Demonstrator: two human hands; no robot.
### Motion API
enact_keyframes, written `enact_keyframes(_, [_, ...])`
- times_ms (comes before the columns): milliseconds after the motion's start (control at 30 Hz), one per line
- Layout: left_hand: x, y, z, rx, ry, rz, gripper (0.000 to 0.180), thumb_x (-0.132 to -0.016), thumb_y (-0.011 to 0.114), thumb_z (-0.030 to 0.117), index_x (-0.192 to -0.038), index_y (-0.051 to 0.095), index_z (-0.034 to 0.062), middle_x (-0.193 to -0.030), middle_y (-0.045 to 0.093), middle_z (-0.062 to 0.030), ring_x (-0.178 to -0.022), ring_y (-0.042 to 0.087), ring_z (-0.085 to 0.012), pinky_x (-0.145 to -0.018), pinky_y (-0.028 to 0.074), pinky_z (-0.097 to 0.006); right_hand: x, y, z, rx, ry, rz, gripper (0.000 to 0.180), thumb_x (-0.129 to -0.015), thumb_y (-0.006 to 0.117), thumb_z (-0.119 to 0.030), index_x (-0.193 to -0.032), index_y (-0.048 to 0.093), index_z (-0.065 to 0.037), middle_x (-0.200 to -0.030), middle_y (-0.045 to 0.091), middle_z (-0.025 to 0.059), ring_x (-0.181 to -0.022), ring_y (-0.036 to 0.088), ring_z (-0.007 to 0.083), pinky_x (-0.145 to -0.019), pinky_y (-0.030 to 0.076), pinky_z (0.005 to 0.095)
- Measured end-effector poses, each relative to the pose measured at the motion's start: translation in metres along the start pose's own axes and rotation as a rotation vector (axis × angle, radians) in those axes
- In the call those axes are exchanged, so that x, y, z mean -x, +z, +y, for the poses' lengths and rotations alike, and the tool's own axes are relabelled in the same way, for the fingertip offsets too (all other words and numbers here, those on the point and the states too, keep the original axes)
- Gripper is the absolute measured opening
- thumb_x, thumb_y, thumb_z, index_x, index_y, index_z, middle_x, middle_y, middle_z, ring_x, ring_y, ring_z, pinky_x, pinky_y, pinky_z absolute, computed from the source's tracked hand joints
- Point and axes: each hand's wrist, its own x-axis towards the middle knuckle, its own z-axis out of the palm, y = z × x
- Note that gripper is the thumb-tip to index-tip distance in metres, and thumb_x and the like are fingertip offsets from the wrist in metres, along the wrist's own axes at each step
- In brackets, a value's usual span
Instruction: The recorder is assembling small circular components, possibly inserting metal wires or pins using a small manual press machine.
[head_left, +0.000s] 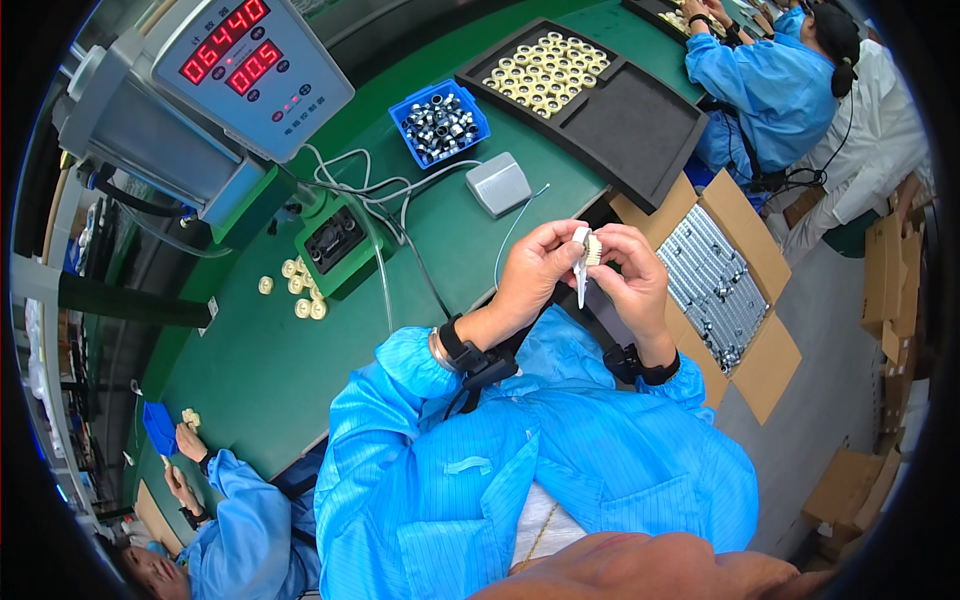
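Observation:
In front of my chest, both hands are raised close together. Between the fingertips of my right hand (638,285) is a small cream gear (595,250) with teeth along its edge. My left hand (530,275) pinches a thin white piece (581,285) with a pointed lower end; its exact kind is unclear. The piece is right beside the gear, and fingers hide where they may touch. Nearby on the green bench (420,270) lies a grey box-shaped device (499,185) with a cable.
A blue bin (440,122) holds metal sleeves. A black tray (630,125) carries cream round parts. At left stand a press (340,245), loose cream parts (300,285) and a counter display (250,75). An open carton (715,290) contains metal parts. Co-workers (765,90) sit on both sides.

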Motion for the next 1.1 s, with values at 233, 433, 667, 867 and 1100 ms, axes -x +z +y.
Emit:
enact_keyframes(233, [0.0009, -0.0006, 0.0005, 0.001, -0.010, -0.014, 0.040, -0.091, 0.061, 0.033, -0.117, 0.055, 0.0032, -0.097, 0.062, -0.0036, -0.081, 0.059, -0.0090, -0.065, 0.050, -0.022, 0.0004, 0.0004, -0.0004, -0.047, -0.002, -0.019, 0.033, -0.075, 0.067, 0.009, -0.106, 0.059, 0.005, -0.111, 0.054, 0.0144, -0.089, 0.060, 0.0177, -0.077, 0.052, 0.0283])
enact_keyframes(433, [0.0013, 0.0003, 0.0018, -0.007, -0.010, -0.016, 0.038, -0.091, 0.061, 0.033, -0.114, 0.055, 0.0036, -0.095, 0.062, -0.0031, -0.080, 0.058, -0.0085, -0.064, 0.049, -0.022, 0.0008, 0.0011, 0.0000, -0.041, 0.002, -0.027, 0.033, -0.074, 0.067, 0.009, -0.107, 0.060, 0.005, -0.111, 0.054, 0.0142, -0.088, 0.061, 0.0179, -0.077, 0.052, 0.0282])
enact_keyframes(667, [0.0006, -0.0009, 0.0012, -0.008, -0.010, -0.012, 0.038, -0.091, 0.061, 0.033, -0.114, 0.055, 0.0035, -0.094, 0.062, -0.0031, -0.079, 0.058, -0.0081, -0.064, 0.049, -0.021, 0.0007, 0.0009, 0.0017, -0.023, -0.005, -0.031, 0.034, -0.074, 0.068, 0.009, -0.106, 0.060, 0.005, -0.110, 0.054, 0.0144, -0.088, 0.061, 0.0184, -0.077, 0.053, 0.0285])
enact_keyframes(867, [-0.0004, -0.0013, -0.0001, -0.021, 0.001, -0.026, 0.037, -0.091, 0.061, 0.032, -0.114, 0.055, 0.0034, -0.094, 0.062, -0.0032, -0.079, 0.058, -0.0081, -0.063, 0.048, -0.021, 0.0017, 0.0010, 0.0037, -0.042, -0.016, -0.023, 0.033, -0.074, 0.069, 0.008, -0.106, 0.060, 0.005, -0.110, 0.054, 0.0147, -0.088, 0.061, 0.0192, -0.077, 0.053, 0.0294])
enact_keyframes(1100, [0.0018, -0.0006, -0.0011, -0.011, 0.005, -0.022, 0.037, -0.090, 0.063, 0.030, -0.114, 0.054, 0.0029, -0.094, 0.062, -0.0036, -0.080, 0.058, -0.0082, -0.063, 0.048, -0.020, 0.0038, 0.0002, 0.0051, 0.052, -0.053, -0.021, 0.035, -0.073, 0.071, 0.007, -0.106, 0.061, 0.003, -0.108, 0.056, 0.0138, -0.087, 0.062, 0.0184, -0.075, 0.053, 0.0288])
